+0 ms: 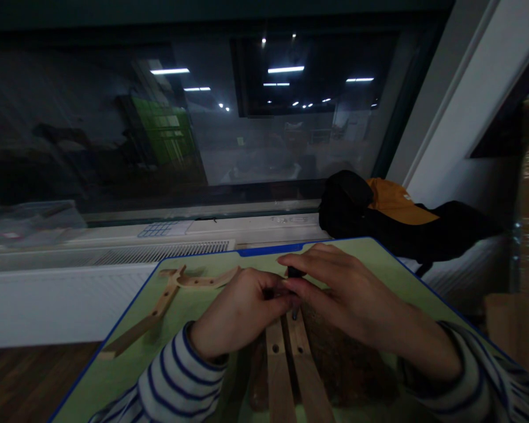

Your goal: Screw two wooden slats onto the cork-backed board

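Note:
My right hand (339,288) is closed round the black handle of a small screwdriver (295,272), held upright. Its dark tip meets a hole in the right one of two pale wooden strips (306,373). Beside the shaft, my left hand (247,311) has its fingers pinched together; what lies between them is hidden. The left wooden strip (278,376) runs alongside with a narrow gap, and each shows a drilled hole below my hands. Under them lies a dark brown, mottled slab (352,370).
More drilled wooden pieces (158,311), one curved, lie at the left of the green, blue-edged table (220,364). Behind it are a white radiator (70,294) and a windowsill with a clear plastic box (35,223). A black bag or garment with an orange cap (399,202) sits back right.

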